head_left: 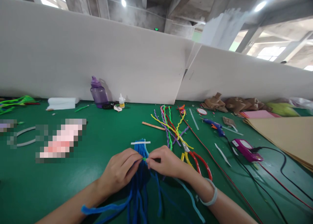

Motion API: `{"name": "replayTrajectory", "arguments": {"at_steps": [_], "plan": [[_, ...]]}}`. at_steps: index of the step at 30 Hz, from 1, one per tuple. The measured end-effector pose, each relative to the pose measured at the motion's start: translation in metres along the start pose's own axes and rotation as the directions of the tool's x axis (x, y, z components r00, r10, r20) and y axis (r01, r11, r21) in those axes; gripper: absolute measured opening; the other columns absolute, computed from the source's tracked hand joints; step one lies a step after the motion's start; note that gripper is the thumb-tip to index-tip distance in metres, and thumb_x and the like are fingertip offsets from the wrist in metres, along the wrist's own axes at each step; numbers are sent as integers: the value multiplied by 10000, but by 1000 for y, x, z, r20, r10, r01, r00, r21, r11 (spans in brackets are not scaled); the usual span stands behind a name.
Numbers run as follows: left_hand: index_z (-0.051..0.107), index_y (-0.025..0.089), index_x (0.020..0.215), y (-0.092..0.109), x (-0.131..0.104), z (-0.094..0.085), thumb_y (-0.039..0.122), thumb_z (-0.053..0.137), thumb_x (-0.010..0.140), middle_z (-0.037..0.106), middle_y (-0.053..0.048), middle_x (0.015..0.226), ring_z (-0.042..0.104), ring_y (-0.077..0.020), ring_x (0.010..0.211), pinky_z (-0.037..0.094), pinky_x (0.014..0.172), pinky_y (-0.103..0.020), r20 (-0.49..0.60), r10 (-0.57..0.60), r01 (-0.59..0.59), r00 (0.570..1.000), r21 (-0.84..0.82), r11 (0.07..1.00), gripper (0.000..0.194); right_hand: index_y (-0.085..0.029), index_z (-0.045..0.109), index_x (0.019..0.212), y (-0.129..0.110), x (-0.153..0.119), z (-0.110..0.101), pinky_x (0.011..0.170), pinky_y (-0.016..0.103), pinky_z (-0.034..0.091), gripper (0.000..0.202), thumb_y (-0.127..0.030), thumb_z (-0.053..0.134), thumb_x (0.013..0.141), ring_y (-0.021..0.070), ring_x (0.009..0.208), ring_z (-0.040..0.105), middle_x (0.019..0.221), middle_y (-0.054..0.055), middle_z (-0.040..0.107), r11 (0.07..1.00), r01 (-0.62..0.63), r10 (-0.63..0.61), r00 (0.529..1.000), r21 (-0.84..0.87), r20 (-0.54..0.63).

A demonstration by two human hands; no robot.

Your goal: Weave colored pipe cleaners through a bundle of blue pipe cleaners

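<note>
A bundle of blue pipe cleaners (139, 147) lies in front of me, its long loose ends fanning toward me. A short green pipe cleaner (144, 159) sits across the bundle, with its full length hidden by my fingers. My left hand (122, 168) pinches it from the left, thumb and forefinger closed. From the right, my right hand (165, 162) pinches at the same green piece. A narrow white strip (140, 142) lies over the bundle's far end. Beyond my right hand are loose yellow, purple, green and red pipe cleaners (168, 129).
Red-handled scissors (200, 162) lie beside my right forearm. Farther right are a blue glue gun (215, 125), a magenta device (246, 149) with cords, and brown paper sheets (288, 139). A purple bottle (99, 93) and small glue bottle (121, 101) stand by the white partition (97, 54).
</note>
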State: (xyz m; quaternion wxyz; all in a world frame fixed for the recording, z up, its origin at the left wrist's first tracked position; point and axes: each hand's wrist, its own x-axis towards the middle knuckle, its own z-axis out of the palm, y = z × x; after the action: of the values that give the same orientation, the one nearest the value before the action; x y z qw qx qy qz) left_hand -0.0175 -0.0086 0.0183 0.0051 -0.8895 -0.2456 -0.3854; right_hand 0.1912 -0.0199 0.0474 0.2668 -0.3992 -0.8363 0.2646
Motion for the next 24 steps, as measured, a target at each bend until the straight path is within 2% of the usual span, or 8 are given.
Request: {"name": "replayTrajectory", "arguments": {"at_steps": [5,9,15,19,21,24], "plan": [[597,140,995,4,5,-4,106,492,885,665,-65,871,618,-167,803,515,722,-283,11,77,-78,997,83,993,156,-143,621,576,3,-1,-1,515,190,276,260,-162,525,817,64,509,422,515,-48,519,999,-39,38,999,24,28],[613,139,1012,4,4,-4,116,489,881,679,-71,889,634,-171,817,529,738,-285,-14,95,-91,995,149,985,182,-147,636,597,5,-1,-1,509,185,279,256,-162,516,823,61,503,441,508,-54,506,997,-50,49,999,54,24],[608,118,1001,2,1,0,115,492,877,679,-82,893,637,-182,810,533,723,-296,-9,101,-98,995,188,977,170,-146,595,562,4,-1,2,511,202,259,285,-175,513,834,65,506,404,514,-46,516,999,-9,10,1000,-43,20],[606,136,967,3,2,4,128,461,886,666,-69,872,628,-165,783,524,699,-274,18,4,-6,1000,104,995,166,-158,519,523,6,-1,4,510,225,241,303,-185,509,825,72,498,390,501,-41,493,961,100,-114,993,-258,-40],[605,152,947,5,2,6,139,448,889,656,-55,846,621,-150,762,517,690,-257,29,-81,80,996,37,996,168,-168,515,538,7,-1,4,512,244,232,283,-194,503,819,82,497,399,515,-33,507,897,174,-215,975,-407,-58],[600,173,919,7,3,8,162,443,892,639,-34,810,605,-135,726,498,671,-241,68,-209,212,976,-52,976,160,-176,525,575,8,-1,1,514,271,227,277,-208,477,845,100,497,412,537,-18,520,761,287,-365,931,-582,-18]]}}
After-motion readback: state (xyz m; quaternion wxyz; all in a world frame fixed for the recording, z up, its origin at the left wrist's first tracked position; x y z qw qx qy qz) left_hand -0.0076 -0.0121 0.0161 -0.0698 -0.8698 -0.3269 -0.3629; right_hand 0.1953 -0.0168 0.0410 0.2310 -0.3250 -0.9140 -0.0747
